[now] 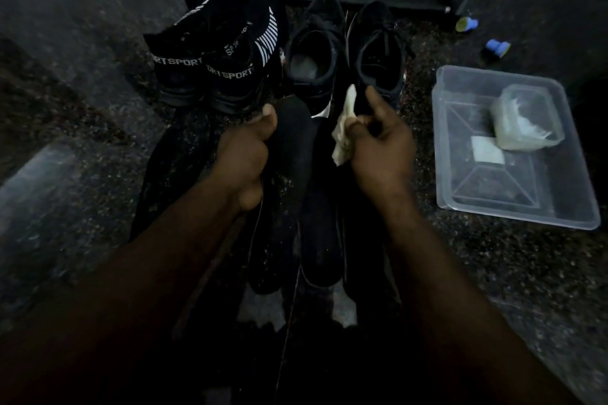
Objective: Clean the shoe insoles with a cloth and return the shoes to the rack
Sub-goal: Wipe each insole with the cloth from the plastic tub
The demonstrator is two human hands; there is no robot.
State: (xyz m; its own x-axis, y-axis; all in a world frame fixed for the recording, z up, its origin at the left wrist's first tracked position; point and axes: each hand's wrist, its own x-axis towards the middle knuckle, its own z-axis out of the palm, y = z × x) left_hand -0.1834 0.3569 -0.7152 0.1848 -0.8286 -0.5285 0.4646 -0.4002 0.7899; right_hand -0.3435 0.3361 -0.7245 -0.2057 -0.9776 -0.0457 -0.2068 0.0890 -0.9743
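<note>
Gripping the insole [292, 138] in the left hand [245, 154], the right hand [381, 148] clutching the cloth [343, 138] should wipe firmly heel to toe.

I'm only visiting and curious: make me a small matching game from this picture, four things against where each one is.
Things:
1. cloth
2. insole
3. clear tub
4. SPORT shoes

Places:
A. left-hand pair in the row of shoes
B. gripped in the left hand
C. off to the right, with a small container inside
D. held in the right hand

Pairs: 1-D, 2-B, 3-C, 4-A
</note>
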